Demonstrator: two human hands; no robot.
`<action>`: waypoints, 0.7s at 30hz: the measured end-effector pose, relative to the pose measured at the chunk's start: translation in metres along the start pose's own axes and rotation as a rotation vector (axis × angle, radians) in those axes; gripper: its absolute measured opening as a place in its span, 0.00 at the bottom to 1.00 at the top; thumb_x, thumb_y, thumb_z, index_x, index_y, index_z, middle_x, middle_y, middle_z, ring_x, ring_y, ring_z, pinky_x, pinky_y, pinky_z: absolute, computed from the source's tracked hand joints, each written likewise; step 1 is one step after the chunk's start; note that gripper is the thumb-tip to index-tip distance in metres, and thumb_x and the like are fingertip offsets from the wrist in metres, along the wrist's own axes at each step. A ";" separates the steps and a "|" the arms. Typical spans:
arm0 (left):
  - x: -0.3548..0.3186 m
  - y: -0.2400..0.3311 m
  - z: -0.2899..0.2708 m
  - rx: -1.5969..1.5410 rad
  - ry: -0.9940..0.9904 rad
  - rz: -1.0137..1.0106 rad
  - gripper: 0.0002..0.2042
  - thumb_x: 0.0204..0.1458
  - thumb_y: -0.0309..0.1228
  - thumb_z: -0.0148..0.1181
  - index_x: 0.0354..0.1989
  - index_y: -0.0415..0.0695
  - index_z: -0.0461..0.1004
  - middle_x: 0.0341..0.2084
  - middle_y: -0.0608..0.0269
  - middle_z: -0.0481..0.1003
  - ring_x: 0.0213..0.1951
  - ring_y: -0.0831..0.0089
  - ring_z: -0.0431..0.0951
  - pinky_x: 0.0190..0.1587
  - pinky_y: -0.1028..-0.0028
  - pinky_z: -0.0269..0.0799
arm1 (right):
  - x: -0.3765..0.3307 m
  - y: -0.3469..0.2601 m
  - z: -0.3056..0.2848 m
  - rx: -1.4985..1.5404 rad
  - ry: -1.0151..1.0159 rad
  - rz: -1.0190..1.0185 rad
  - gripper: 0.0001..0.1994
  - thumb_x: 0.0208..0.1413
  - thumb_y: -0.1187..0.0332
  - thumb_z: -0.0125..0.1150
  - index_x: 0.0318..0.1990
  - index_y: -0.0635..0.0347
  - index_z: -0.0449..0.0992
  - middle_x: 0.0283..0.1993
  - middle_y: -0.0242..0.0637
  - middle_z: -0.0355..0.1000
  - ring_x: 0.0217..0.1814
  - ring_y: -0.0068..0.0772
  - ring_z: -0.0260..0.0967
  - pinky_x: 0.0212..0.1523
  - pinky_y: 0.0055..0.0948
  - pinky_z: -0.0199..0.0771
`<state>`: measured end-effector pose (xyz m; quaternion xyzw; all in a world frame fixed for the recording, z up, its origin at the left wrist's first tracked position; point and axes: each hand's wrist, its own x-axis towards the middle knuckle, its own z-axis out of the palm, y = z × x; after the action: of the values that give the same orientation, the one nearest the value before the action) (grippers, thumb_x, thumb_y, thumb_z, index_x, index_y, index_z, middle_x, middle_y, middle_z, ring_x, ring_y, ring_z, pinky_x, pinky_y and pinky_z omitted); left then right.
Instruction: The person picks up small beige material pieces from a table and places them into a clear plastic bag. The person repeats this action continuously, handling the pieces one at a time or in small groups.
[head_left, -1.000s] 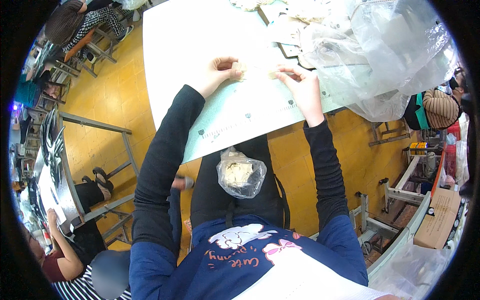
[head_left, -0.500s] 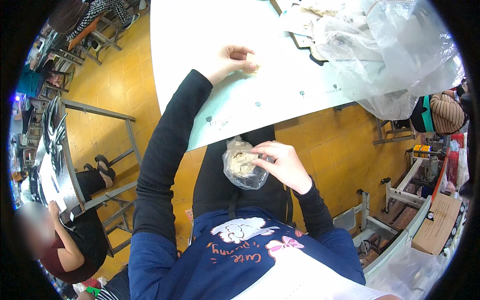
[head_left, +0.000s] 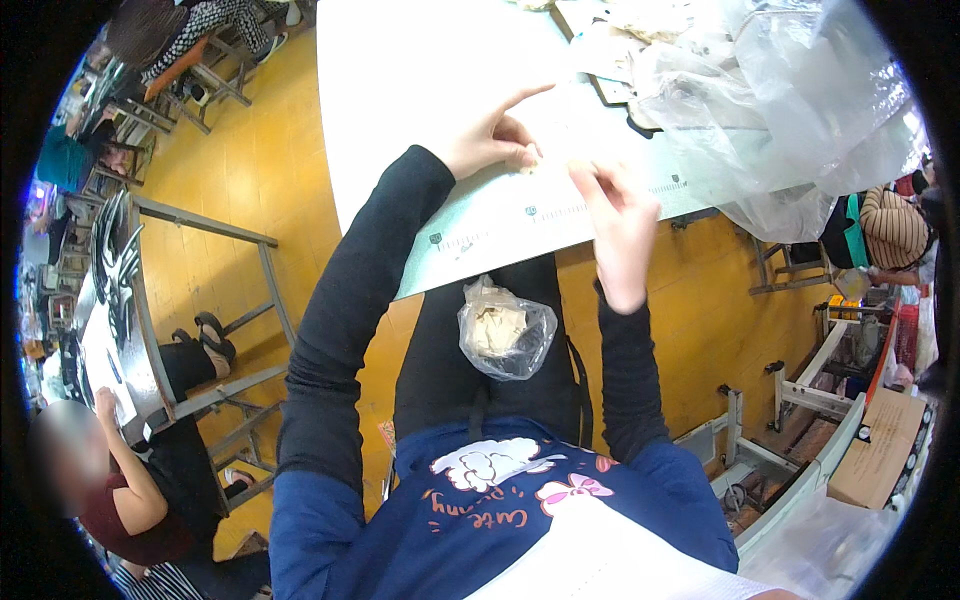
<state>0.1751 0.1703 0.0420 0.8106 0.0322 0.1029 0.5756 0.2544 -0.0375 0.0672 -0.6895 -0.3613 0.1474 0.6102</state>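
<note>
Over the pale table [head_left: 370, 90], my left hand [head_left: 492, 145] pinches a small beige piece [head_left: 530, 158] between thumb and fingertips, its index finger stretched out. My right hand [head_left: 622, 220], a little to the right above the table's near edge, is closed with thumb and fingertips together. It is smeared by motion, so whatever it pinches cannot be made out. A clear plastic bag [head_left: 540, 335] lies open on my lap, holding several beige pieces [head_left: 498, 328] like those of thin material.
Large clear plastic bags [head_left: 800, 100] and a pile of pale pieces cover the table's far right. A co-worker [head_left: 125, 490] sits at another table [head_left: 155, 370] on the left. A metal frame [head_left: 735, 430] and a cardboard box [head_left: 880, 450] stand at right.
My right hand has left the plastic bag on my lap and moved up over the table, near my left hand. My left index finger has stretched out.
</note>
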 end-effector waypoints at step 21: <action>-0.004 0.020 0.005 -0.179 -0.263 0.102 0.43 0.49 0.23 0.68 0.73 0.53 0.50 0.50 0.51 0.74 0.41 0.69 0.82 0.48 0.73 0.80 | -0.047 0.001 0.022 0.229 0.107 0.215 0.10 0.59 0.76 0.63 0.45 0.73 0.76 0.30 0.37 0.77 0.31 0.21 0.74 0.35 0.20 0.75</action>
<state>0.1706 0.1581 0.0582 0.7632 -0.0939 0.0272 0.6388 0.2082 -0.0531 0.0500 -0.6571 -0.2333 0.2154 0.6837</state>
